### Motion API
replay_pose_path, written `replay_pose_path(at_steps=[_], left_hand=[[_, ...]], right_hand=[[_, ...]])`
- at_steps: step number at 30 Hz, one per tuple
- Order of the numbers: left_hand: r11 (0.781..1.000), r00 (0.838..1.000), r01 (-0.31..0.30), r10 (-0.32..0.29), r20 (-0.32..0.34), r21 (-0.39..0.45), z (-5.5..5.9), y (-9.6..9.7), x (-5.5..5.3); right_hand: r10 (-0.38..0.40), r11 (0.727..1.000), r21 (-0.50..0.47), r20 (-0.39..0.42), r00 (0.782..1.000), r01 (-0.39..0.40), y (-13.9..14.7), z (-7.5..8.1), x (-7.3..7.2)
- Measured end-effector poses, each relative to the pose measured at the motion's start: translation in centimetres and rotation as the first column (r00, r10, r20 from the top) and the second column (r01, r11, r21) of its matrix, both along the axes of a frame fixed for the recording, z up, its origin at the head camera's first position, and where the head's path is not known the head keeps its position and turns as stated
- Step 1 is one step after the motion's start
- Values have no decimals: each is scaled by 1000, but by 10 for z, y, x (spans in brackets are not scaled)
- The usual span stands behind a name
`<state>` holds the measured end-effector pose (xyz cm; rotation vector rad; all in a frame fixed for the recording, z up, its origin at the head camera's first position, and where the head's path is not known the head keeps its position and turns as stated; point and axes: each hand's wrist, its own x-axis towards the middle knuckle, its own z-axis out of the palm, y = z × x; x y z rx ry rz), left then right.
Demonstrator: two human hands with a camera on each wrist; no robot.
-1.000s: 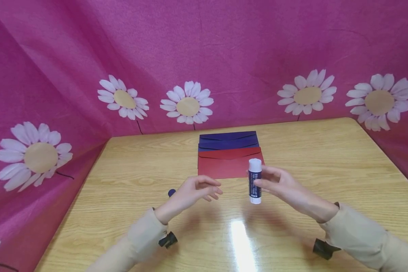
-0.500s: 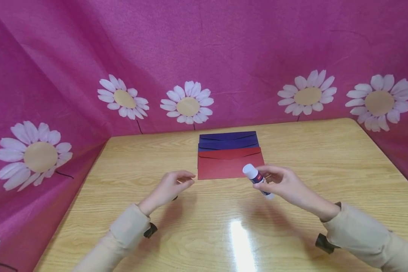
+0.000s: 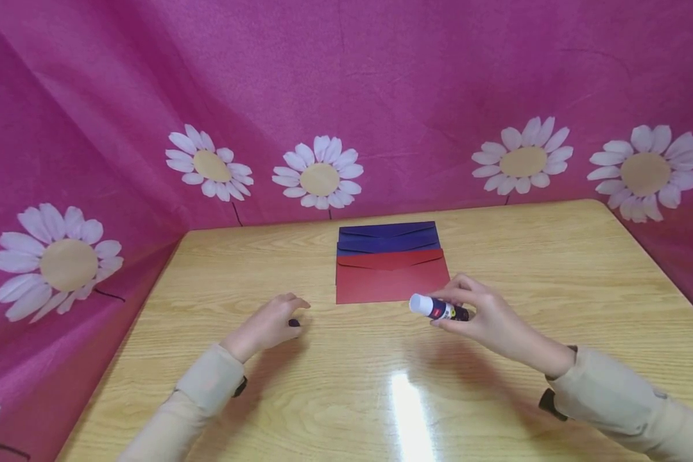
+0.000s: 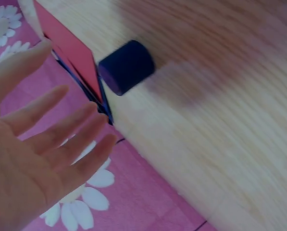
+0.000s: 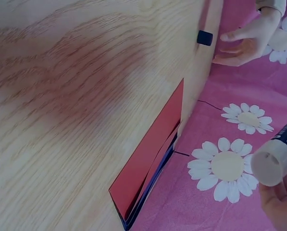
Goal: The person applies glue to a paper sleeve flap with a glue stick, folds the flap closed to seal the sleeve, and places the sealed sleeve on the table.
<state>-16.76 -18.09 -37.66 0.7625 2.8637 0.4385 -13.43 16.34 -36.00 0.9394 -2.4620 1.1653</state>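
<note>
My right hand (image 3: 482, 314) holds a glue stick (image 3: 441, 309) above the table, tilted with its white end pointing left. In the right wrist view that round white end (image 5: 272, 162) faces the camera. My left hand (image 3: 265, 326) hovers over the left part of the table, fingers extended and thumb spread. A small dark blue cap (image 4: 128, 67) stands on the wood just past its fingertips in the left wrist view. From the head, the cap (image 3: 294, 323) shows between thumb and fingers, partly covered by the hand.
A red envelope (image 3: 389, 279) lies overlapping dark blue envelopes (image 3: 387, 236) at the middle back of the wooden table (image 3: 346, 378). Behind and to the left hangs a pink cloth (image 3: 404, 77) with printed daisies. Black wrist cameras sit under both sleeves.
My left hand has moved left, toward the cap, and its fingers have spread. My right hand has tipped the glue stick from upright to nearly level, white end leftward. The envelopes stay put.
</note>
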Motion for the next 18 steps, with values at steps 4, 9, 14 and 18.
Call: replay_pose_path(at_steps=[4, 9, 14, 18], left_hand=[[998, 998, -18, 21, 54, -56, -5, -4, -2], [997, 998, -18, 22, 50, -72, -11, -8, -3], [998, 999, -25, 27, 45, -59, -15, -10, -4], [999, 999, -30, 31, 34, -33, -19, -11, -5]], right_hand=[[3, 1000, 21, -48, 999, -2, 1, -2, 0], [-2, 999, 37, -66, 998, 4, 3, -6, 0], [-1, 998, 56, -104, 995, 7, 3, -10, -1], [2, 998, 56, -127, 992, 5, 3, -11, -1]])
